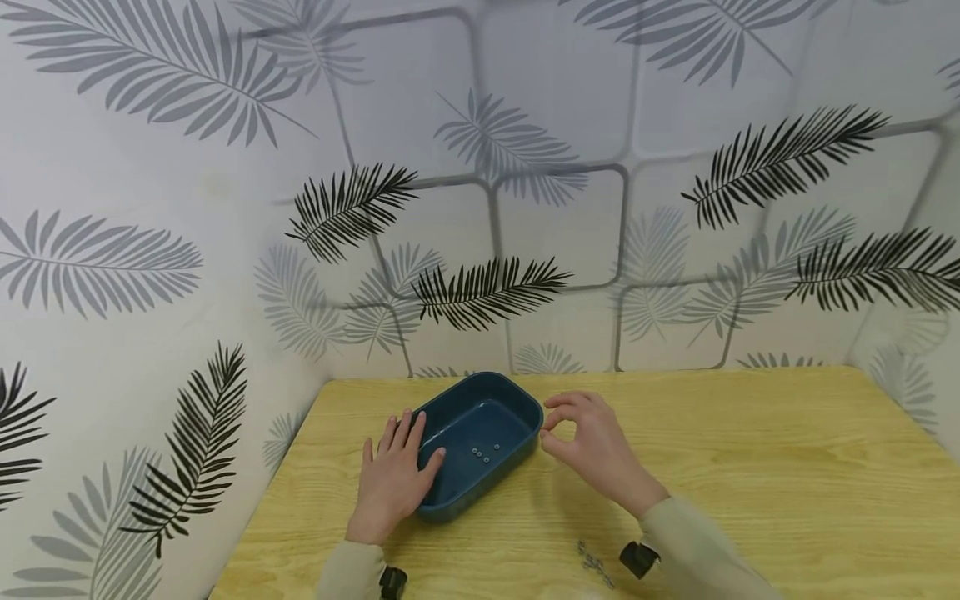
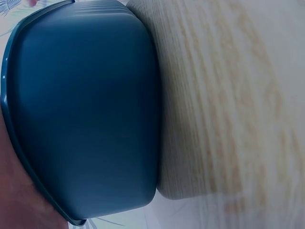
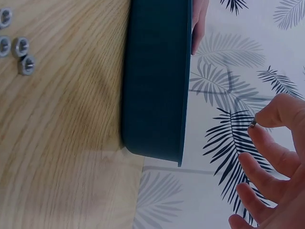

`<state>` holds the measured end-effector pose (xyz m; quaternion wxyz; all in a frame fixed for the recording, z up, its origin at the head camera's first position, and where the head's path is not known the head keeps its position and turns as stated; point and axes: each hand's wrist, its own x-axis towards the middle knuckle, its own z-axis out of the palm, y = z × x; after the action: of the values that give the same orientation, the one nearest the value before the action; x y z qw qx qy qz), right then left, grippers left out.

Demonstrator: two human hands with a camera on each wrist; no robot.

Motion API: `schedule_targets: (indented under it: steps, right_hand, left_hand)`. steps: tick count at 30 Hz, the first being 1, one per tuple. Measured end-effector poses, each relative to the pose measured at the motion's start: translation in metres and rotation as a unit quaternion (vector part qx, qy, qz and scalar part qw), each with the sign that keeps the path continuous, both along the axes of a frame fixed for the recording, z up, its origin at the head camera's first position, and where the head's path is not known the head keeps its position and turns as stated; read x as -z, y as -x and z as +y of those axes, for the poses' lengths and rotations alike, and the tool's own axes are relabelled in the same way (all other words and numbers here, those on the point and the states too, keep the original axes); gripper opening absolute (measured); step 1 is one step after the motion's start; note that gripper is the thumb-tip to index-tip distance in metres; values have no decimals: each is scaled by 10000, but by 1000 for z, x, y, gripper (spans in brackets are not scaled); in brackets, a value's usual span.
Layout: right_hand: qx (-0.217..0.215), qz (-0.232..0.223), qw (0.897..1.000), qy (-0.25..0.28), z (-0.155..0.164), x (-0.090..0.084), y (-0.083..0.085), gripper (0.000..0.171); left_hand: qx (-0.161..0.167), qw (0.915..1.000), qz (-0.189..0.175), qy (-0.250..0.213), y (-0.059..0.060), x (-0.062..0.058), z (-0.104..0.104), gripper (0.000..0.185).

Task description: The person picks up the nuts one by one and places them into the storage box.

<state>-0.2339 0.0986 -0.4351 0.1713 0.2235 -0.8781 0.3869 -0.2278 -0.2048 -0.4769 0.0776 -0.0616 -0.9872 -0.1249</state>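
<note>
A dark blue rectangular plastic bin [image 1: 450,487] stands at an angle on the table, with several small metal nuts [image 1: 486,460] on its floor. My left hand [image 1: 393,479] rests across the bin's left rim, fingers spread and fairly straight, the thumb reaching over the inside. Just off the bin's right end is my right hand [image 1: 592,437], raised above the table. Between its thumb and index finger it pinches a tiny metal nut [image 3: 252,124], as the right wrist view shows; the other fingers are loosely bent.
More metal nuts [image 1: 592,564] lie in a loose row on the table near its front, below the right forearm. The yellow wood-grain table [image 1: 750,467] reaches back to a wall [image 1: 555,225] with a leaf pattern.
</note>
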Motion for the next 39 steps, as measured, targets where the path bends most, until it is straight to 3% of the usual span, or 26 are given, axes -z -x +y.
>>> schedule_targets:
  steps: [18,39]
  right_hand:
    - [20,158,9977,-657,-34,4,31,6]
    - [36,195,9920,-1249,-62,12,46,8]
  left_hand:
    - [11,10000,19,-46,-3,-2,2,69]
    - [-35,9999,122,59,-1,1,0,68]
